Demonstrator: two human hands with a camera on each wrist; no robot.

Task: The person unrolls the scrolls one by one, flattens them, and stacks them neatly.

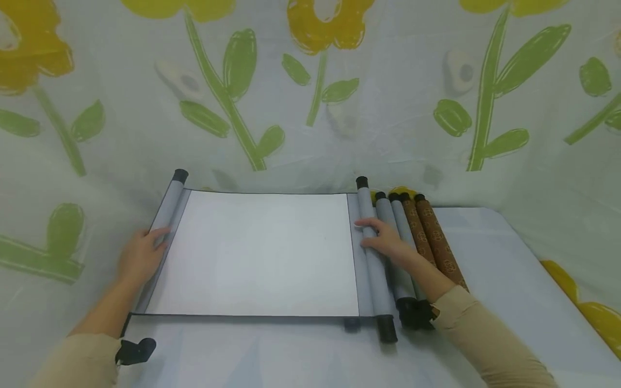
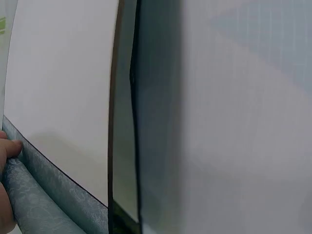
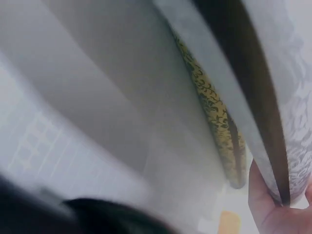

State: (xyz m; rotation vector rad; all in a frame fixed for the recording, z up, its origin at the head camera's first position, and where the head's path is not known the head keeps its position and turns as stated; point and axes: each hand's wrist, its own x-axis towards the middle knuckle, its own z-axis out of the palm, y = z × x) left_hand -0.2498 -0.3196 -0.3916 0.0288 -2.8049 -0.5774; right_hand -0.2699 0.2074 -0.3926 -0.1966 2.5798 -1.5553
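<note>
A hanging scroll with a blank white sheet (image 1: pixel 262 253) and pale grey-blue borders is spread open between my hands. My left hand (image 1: pixel 140 256) grips its left roll (image 1: pixel 167 207), thumb at the inner border. On the other side my right hand (image 1: pixel 385 240) holds the right roll (image 1: pixel 377 275), fingers curled over it midway along. Both rolls end in black caps. In the left wrist view, fingertips (image 2: pixel 12 146) pinch the grey-blue patterned roll (image 2: pixel 36 200). The right wrist view has the hand (image 3: pixel 278 214) around the roll's silvery patterned cloth (image 3: pixel 297 107).
Just right of the open scroll lie several rolled scrolls: grey-blue ones (image 1: pixel 400 269) and brown patterned ones (image 1: pixel 439 237). They rest side by side on the white table (image 1: pixel 495 258). Behind it hangs a pale cloth (image 1: pixel 398 81) printed with yellow flowers.
</note>
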